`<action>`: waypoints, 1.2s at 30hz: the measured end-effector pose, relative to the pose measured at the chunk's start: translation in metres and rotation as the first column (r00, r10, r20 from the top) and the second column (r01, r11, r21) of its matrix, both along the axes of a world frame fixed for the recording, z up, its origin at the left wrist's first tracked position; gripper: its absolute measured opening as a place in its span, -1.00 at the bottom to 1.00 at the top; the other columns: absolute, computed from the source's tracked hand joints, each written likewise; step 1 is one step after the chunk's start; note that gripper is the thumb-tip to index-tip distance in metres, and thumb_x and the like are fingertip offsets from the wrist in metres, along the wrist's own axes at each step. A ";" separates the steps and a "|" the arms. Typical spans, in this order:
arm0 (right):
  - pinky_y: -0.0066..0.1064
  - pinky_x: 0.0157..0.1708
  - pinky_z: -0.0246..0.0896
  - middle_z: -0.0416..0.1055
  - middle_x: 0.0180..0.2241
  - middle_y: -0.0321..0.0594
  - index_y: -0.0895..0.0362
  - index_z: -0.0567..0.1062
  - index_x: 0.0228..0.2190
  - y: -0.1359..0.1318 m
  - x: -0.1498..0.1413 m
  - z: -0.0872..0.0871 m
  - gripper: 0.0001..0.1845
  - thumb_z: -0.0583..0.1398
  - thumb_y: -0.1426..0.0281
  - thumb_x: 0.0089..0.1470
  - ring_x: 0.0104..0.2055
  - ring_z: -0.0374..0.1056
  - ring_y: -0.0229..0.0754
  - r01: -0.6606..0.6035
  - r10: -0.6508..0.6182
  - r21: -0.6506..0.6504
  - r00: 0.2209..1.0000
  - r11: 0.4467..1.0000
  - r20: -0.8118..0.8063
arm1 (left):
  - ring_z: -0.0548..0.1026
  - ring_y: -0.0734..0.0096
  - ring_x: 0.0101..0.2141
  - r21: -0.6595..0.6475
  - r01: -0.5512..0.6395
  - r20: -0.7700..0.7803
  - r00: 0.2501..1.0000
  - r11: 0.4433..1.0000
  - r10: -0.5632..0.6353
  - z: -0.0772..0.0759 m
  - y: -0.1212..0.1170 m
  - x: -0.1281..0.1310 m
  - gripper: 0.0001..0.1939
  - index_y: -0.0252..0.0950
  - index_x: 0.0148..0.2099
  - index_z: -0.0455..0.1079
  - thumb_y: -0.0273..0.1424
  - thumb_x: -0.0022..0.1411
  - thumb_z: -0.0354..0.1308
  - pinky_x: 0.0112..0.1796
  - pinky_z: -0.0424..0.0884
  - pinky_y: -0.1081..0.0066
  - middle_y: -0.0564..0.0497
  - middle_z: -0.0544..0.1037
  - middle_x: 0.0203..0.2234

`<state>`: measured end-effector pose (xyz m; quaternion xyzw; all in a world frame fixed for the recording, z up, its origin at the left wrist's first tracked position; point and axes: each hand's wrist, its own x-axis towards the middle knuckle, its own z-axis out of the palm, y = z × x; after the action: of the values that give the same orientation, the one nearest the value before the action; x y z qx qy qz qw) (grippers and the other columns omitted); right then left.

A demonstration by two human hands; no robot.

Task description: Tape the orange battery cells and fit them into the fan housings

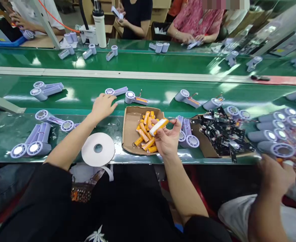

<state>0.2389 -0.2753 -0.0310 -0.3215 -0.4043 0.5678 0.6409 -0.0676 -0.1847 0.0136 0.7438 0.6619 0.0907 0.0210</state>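
Note:
My left hand reaches over the far side of the workbench with fingers stretched and thumb apart. Its fingertips are at the near edge of a purple handheld-fan housing on the green belt; whether they touch it I cannot tell. In my right hand, thumb and fingers pinch an orange battery with a white strip along its upper face. Under that hand is an open cardboard box holding several orange batteries. A second fan with an orange battery in its handle lies just right of my left hand.
A roll of white tape lies at the bench edge. Purple fan housings rest to the left, others beside the box. Another box holds black circuit parts. At right, a co-worker's hands hold a fan. People work across the belts.

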 end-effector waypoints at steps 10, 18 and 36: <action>-0.14 -0.07 0.76 0.74 -0.12 -0.37 -0.24 0.35 0.12 0.028 0.038 0.056 -0.40 0.50 0.31 0.21 -0.07 0.76 -0.03 -0.106 -0.034 0.320 0.915 0.941 0.403 | 0.55 -0.12 0.08 -0.313 0.082 -0.205 0.967 0.946 -0.151 -0.014 0.118 -0.026 -0.64 -0.26 0.02 0.70 -0.32 0.20 0.29 0.02 0.45 0.15 -0.31 0.70 0.00; -0.22 -0.11 0.64 0.69 -0.16 -0.23 0.00 0.44 0.07 0.201 -0.092 0.038 -0.41 0.48 0.16 0.08 -0.18 0.67 -0.10 -0.484 0.307 0.068 0.652 0.872 0.693 | 0.64 0.21 -0.09 -0.332 0.162 0.000 0.985 0.929 -0.172 -0.004 0.120 -0.053 -0.68 -0.06 -0.04 0.68 -0.08 0.35 0.20 -0.09 0.37 0.39 0.06 0.76 -0.16; -0.25 -0.08 0.38 0.71 0.04 -0.03 -0.08 0.48 0.33 0.222 -0.122 0.030 -0.46 0.26 0.10 0.42 -0.01 0.62 0.14 -0.596 -0.169 -0.153 -0.449 0.788 0.877 | 0.64 0.05 0.08 -0.205 0.041 0.145 0.989 0.978 -0.011 -0.027 0.122 -0.010 -0.71 -0.17 0.13 0.55 -0.27 0.52 0.07 0.06 0.42 0.27 -0.11 0.74 0.02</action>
<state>0.1169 -0.0535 -0.0015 -0.3759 -0.9212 0.0543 -0.0844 -0.0779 -0.0631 -0.0134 0.7377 0.6548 0.0739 0.1468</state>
